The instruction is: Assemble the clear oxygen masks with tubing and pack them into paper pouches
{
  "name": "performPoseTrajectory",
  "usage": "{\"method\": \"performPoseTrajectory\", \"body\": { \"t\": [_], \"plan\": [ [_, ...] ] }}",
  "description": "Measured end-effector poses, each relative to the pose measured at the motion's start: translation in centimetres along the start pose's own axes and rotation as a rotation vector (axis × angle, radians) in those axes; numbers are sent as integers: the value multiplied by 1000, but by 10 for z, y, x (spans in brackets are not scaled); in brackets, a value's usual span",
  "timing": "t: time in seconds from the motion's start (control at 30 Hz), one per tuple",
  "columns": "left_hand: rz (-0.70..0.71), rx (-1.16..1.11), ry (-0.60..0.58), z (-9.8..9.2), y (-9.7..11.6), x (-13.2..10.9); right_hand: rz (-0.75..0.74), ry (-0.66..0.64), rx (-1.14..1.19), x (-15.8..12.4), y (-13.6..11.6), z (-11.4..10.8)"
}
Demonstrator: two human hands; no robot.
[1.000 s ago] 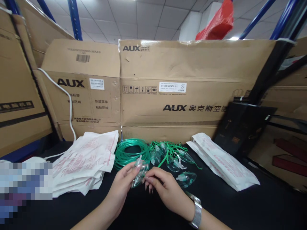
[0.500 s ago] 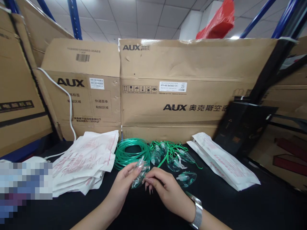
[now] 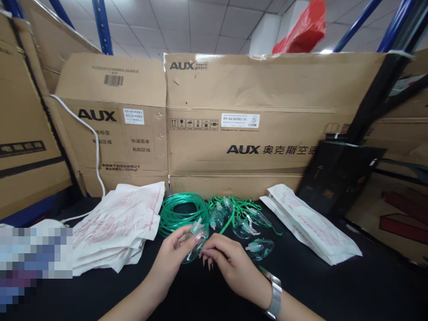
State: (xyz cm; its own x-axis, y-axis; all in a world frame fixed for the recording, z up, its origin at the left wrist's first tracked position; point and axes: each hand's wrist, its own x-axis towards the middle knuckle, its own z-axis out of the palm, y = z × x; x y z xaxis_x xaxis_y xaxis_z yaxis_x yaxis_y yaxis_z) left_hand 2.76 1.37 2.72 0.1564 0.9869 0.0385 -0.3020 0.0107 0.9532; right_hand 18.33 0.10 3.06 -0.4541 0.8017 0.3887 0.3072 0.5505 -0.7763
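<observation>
A clear oxygen mask (image 3: 193,255) with a pale connector pointing up is gripped between the thumb and fingers of my left hand (image 3: 177,254). My right hand (image 3: 222,257) is closed in a pinch at the mask's right edge; the exact part between its fingertips is hard to see. Just behind my hands lies a coil of green tubing (image 3: 167,214). To its right is a pile of clear masks (image 3: 240,227) with tangled green straps (image 3: 239,206). One separate mask (image 3: 262,248) rests on the black table near my right hand.
White printed pouches (image 3: 117,223) are stacked at the left, and more white pouches (image 3: 310,225) lie at the right. Cardboard panels (image 3: 267,98) stand along the back. A black box (image 3: 337,178) leans at the back right. A white cable (image 3: 98,151) runs down the left side.
The mask has tilted slightly in my left hand, showing more of its clear surface. Both hands stay in nearly the same place.
</observation>
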Motion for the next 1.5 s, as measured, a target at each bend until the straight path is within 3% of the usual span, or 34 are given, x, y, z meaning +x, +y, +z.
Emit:
{"method": "performPoseTrajectory", "body": {
  "t": [0.5,0.87,1.2,1.5],
  "plan": [
    [131,109,11,-7,-10,7,16,56,-155,-1,2,4],
    [16,26,74,-8,-10,9,288,176,228,9,8,8],
    [34,31,130,-10,-7,10,151,165,491,9,11,7],
    [44,33,120,-7,-7,9,144,143,458,7,10,9]
  ]
}}
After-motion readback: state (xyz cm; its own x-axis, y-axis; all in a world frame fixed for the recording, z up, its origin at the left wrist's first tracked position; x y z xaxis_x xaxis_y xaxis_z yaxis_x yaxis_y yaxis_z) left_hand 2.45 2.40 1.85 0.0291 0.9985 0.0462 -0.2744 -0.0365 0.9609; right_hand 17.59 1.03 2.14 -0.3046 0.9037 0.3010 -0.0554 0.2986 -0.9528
